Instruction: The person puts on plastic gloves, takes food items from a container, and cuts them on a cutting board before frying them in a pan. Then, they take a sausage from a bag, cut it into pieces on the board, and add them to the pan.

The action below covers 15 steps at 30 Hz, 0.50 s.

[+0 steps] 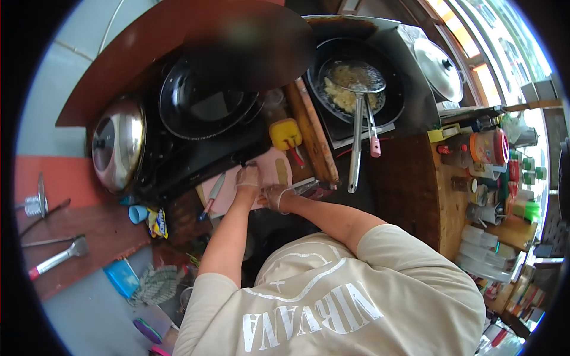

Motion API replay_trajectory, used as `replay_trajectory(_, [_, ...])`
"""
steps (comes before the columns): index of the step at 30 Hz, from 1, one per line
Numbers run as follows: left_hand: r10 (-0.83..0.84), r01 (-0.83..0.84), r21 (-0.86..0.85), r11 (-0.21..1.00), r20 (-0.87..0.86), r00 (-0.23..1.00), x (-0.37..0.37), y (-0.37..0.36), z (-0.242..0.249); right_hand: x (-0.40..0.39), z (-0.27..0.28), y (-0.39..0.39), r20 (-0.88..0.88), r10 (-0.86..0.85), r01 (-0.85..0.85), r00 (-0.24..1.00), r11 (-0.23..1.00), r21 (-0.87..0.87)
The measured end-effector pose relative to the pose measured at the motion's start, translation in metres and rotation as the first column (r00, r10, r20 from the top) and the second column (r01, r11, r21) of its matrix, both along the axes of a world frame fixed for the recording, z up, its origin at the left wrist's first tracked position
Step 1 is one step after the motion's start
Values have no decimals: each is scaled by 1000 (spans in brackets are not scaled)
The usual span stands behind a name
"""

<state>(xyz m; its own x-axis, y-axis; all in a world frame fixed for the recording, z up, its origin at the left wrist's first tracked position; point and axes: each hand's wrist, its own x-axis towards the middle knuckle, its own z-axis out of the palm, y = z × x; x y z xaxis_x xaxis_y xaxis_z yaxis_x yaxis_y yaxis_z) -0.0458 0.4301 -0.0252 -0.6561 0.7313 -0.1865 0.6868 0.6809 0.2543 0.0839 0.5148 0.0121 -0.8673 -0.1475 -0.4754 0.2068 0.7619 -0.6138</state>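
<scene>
My left hand (248,176), in a clear plastic glove, is over the pink cutting board (274,159), its fingers toward the stove's front edge; they show too small to tell how they are bent. My right hand (278,197), gloved the same way, is at the board's near right edge. Its fingers are closed beside a small orange-brown piece (262,201), and what they grip is hidden. A knife (217,187) lies left of my left hand, blade pointing away from me. Further up the board is a tan strip (281,171).
A black wok (205,113) and a domed lid (119,145) sit on the left stove. Food fries in the right wok (392,110), under a wire strainer (356,78) whose handle juts toward me. A yellow container (285,134) stands behind the board. Jars (490,147) crowd the right counter.
</scene>
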Motion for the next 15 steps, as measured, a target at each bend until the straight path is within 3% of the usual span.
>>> replay_trajectory(1, [-18,18,-2,1000,-10,1000,5,0,11,2,3,3,-10,-18,18,1000,1000,-2])
replay_trajectory(3, [43,-56,202,978,65,997,15,2,59,8,7,8,-68,10,-8,998,999,32])
replay_trajectory(4, [17,-28,202,979,51,999,21,9,91,6,5,10,-29,-5,5,1000,1000,5])
replay_trajectory(6, [33,-130,473,872,208,978,40,27,165,10,5,15,-59,-50,50,997,999,2])
replay_trajectory(7, [10,-106,464,880,203,979,45,44,199,14,4,13,-74,-60,60,995,998,1])
replay_trajectory(9, [-249,214,693,689,-52,967,46,90,248,14,-2,12,-120,-52,56,991,998,30])
replay_trajectory(11, [-363,410,635,655,-211,908,39,134,257,10,10,18,-20,-68,66,997,995,-76])
replay_trajectory(13, [-429,495,456,740,-247,869,33,176,254,9,-1,15,-55,-81,78,995,996,-49])
replay_trajectory(15, [-387,434,450,781,-196,901,32,212,243,7,-13,11,-82,-86,84,993,996,-21])
